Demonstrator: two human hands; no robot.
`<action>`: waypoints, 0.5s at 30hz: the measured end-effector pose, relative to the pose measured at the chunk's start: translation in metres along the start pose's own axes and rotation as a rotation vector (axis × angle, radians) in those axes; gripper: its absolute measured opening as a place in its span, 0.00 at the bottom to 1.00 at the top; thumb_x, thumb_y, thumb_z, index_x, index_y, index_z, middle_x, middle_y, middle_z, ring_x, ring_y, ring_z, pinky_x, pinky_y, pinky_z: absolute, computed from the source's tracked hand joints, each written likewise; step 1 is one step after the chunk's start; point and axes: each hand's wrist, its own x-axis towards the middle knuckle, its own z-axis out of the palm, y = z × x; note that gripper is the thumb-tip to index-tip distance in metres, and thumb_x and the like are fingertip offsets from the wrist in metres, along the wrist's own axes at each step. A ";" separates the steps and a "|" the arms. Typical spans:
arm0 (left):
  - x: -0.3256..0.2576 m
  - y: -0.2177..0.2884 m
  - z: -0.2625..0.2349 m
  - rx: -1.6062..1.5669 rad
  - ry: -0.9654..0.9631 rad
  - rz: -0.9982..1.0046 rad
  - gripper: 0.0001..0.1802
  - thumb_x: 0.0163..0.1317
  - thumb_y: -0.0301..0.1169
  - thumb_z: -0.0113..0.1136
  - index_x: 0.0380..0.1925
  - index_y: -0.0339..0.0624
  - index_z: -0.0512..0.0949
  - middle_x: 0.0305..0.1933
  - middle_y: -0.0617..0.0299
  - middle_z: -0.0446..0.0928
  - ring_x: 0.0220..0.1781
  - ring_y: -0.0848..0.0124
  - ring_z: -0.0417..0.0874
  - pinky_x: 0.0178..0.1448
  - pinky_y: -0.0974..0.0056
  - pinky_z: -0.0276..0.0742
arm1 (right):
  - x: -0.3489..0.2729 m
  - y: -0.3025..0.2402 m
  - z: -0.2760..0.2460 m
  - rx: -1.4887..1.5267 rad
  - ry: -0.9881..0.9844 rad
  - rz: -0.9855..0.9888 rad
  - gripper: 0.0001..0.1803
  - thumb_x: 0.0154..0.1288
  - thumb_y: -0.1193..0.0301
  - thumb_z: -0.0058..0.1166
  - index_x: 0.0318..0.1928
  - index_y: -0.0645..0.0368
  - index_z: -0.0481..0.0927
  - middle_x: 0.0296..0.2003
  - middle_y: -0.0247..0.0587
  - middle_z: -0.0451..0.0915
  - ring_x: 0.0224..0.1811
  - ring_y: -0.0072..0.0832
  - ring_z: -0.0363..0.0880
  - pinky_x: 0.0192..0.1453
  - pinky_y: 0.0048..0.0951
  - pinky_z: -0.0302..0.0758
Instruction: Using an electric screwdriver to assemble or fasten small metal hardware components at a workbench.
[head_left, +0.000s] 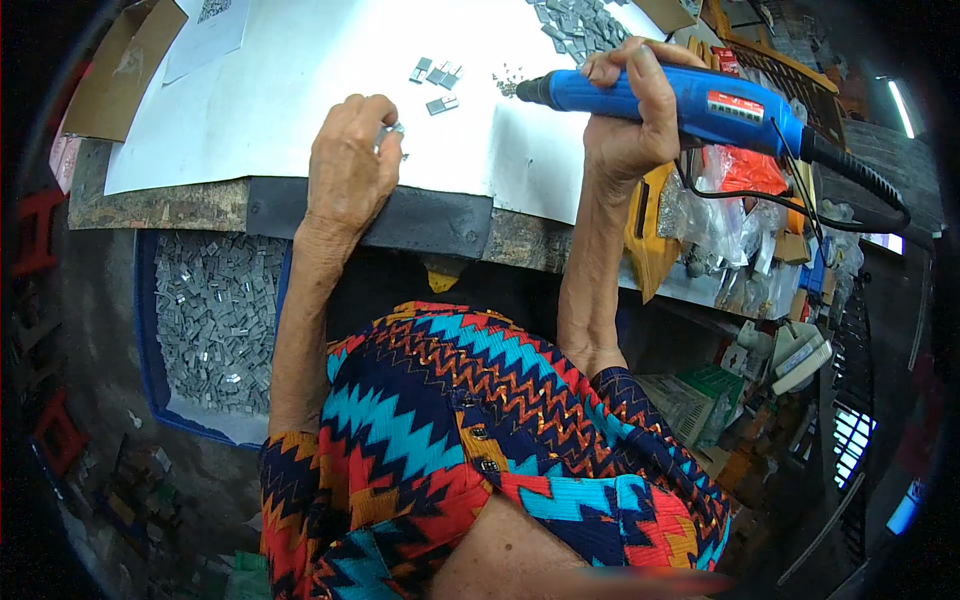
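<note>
My right hand [630, 110] grips a blue electric screwdriver [690, 100], its dark tip pointing left over the white work sheet [280, 90]. A black cable runs from the tool's rear to the right. My left hand [345, 160] rests at the table's front edge, its fingers closed on a small grey metal part [392, 130]. Three loose grey metal parts [436, 78] lie on the sheet just beyond that hand. A small heap of tiny screws [508, 80] sits near the screwdriver tip.
A pile of grey metal parts [585, 25] lies at the far side of the sheet. A blue crate [145, 330] full of the same parts stands on the floor at left. Cluttered bags, boxes and a yellow object [650, 240] crowd the right side.
</note>
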 end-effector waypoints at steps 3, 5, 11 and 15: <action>0.005 0.000 0.009 -0.006 0.130 0.012 0.10 0.43 0.16 0.50 0.30 0.35 0.71 0.30 0.52 0.70 0.34 0.58 0.72 0.40 0.58 0.70 | 0.011 0.006 -0.006 0.072 -0.032 0.000 0.11 0.50 0.76 0.51 0.36 0.64 0.70 0.20 0.42 0.74 0.20 0.25 0.74 0.31 0.34 0.75; 0.003 0.000 0.007 0.011 0.162 0.009 0.13 0.42 0.14 0.47 0.31 0.35 0.72 0.31 0.52 0.69 0.35 0.58 0.72 0.40 0.57 0.70 | 0.016 0.007 -0.003 0.071 -0.032 0.025 0.11 0.49 0.77 0.51 0.36 0.63 0.70 0.19 0.42 0.74 0.20 0.26 0.74 0.31 0.34 0.75; -0.005 -0.002 -0.002 0.104 0.167 -0.022 0.13 0.43 0.14 0.47 0.31 0.35 0.72 0.31 0.53 0.69 0.36 0.59 0.73 0.41 0.58 0.71 | 0.021 0.024 0.011 0.086 0.017 0.052 0.13 0.48 0.76 0.53 0.37 0.62 0.69 0.20 0.42 0.73 0.20 0.26 0.74 0.30 0.32 0.76; 0.003 -0.003 0.014 0.059 0.153 0.017 0.11 0.44 0.14 0.48 0.31 0.35 0.72 0.31 0.53 0.69 0.35 0.60 0.72 0.40 0.59 0.71 | 0.019 0.030 -0.002 0.008 0.117 0.056 0.17 0.47 0.75 0.54 0.40 0.60 0.68 0.21 0.41 0.73 0.20 0.26 0.75 0.30 0.32 0.77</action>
